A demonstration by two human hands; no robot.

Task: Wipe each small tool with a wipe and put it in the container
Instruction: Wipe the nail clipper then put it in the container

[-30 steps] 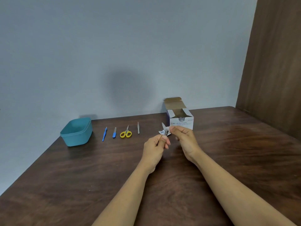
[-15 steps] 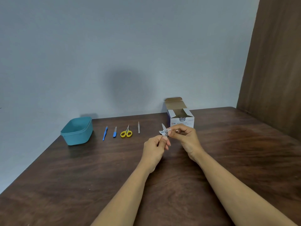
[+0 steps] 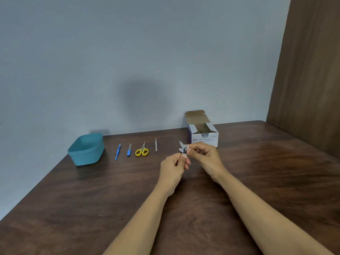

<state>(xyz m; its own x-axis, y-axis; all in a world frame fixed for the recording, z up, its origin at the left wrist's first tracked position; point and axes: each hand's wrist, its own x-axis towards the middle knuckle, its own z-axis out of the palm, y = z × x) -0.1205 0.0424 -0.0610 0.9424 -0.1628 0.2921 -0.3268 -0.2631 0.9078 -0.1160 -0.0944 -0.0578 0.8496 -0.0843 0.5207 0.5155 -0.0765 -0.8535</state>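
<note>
Fingers [image 3: 184, 158] still on clipper [image 3: 181, 143] and wipe [image 3: 181, 150]

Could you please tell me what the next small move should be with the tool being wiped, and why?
Probably slide the wipe up toward the tip of the small metal tool. The left hand pinches the tool's lower end, the right hand pinches the wipe round its middle, and the tip sticks out bare.

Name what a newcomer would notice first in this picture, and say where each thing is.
At the centre, the left hand and right hand pinch a small metal tool and a white wipe above the dark table. To their left yellow scissors lie in a row of tools, a teal container at its far end. An open swab box stands behind the hands.
</note>
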